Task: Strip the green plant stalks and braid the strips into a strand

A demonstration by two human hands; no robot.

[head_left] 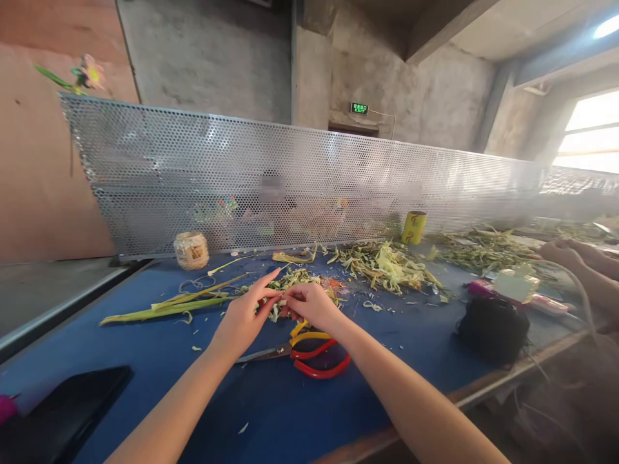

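Observation:
Both my hands meet over the middle of the blue table (217, 380), fingertips pinched together. My left hand (249, 309) has its thumb and a finger closed at the meeting point, with the index finger stretched out. My right hand (312, 304) is closed with its fingers bent. What lies between the fingertips is too small and hidden to name. Just beyond them is a heap of pale green plant scraps (297, 277). Below the hands lies a pair of scissors (322, 370) with red handles, blades pointing left. Long green stalks (167, 313) rest left of my left hand.
A perforated metal screen (242, 167) runs along the table's back. Near it stand a straw-coloured jar-shaped thing (191, 250) and a yellow can (414, 227). Dry leaf piles (387, 267), a black bundle (493, 328) and another person's hand (563, 254) are rightward. A dark flat object (72, 406) lies front left.

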